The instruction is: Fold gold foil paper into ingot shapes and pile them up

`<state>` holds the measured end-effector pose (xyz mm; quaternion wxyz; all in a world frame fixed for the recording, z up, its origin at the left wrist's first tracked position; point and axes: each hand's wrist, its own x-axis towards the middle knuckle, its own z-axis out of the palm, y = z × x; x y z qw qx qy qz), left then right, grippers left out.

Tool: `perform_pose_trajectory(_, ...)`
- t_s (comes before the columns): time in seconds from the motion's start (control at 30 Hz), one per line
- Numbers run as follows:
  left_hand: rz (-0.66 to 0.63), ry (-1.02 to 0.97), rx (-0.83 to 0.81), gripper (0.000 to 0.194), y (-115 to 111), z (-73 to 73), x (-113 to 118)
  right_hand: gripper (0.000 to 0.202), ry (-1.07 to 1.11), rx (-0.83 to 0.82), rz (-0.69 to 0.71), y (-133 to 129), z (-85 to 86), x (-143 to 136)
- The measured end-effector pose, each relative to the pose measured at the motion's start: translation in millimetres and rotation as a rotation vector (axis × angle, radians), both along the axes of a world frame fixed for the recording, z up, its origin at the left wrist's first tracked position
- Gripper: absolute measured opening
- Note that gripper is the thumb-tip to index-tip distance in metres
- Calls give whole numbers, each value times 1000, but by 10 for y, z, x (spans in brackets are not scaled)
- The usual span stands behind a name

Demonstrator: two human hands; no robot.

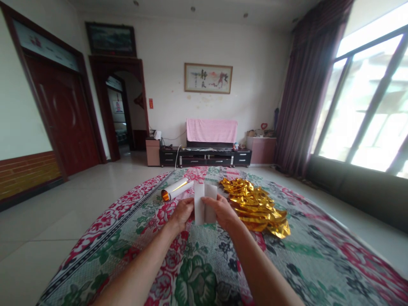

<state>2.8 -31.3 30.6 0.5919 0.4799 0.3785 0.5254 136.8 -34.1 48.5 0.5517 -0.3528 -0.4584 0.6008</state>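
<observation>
Between my hands, above the cloth, is a folded piece of white paper (199,208) with an upright crease near its middle. My left hand (185,213) grips its left edge with closed fingers. From the right, my right hand (222,211) holds the paper, its thumb pressed across the front near the fold. Just beyond my left hand lies a roll of gold foil with a white outer side (176,189). A heap of crumpled, pleated gold foil (259,206) rests to the right of my right hand.
A flowered cloth (197,276) in red, green and grey spreads under everything. Farther back stands a low black cabinet (204,159) with a pink cloth (212,129) draped over something above it. Doors are on the left; a curtain (296,93) and window are on the right.
</observation>
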Motion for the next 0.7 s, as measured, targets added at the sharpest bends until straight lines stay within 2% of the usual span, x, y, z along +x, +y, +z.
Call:
perform_pose_trajectory(0.1,0,-46,-19,32,16,-2,-8,38,-16,11,-23,-2,11,6)
perform_pose_trajectory(0.27,-10,-91,-69,52,19,20,-40,37,-30,23,-93,5,21,-17)
perform_pose_trajectory(0.47,-67,31,42,47,-35,62,-38,33,-64,32,-145,36,-38,-71)
perform_pose_trajectory(0.7,-77,78,65,45,-34,62,-29,26,-75,34,-147,61,-100,-78)
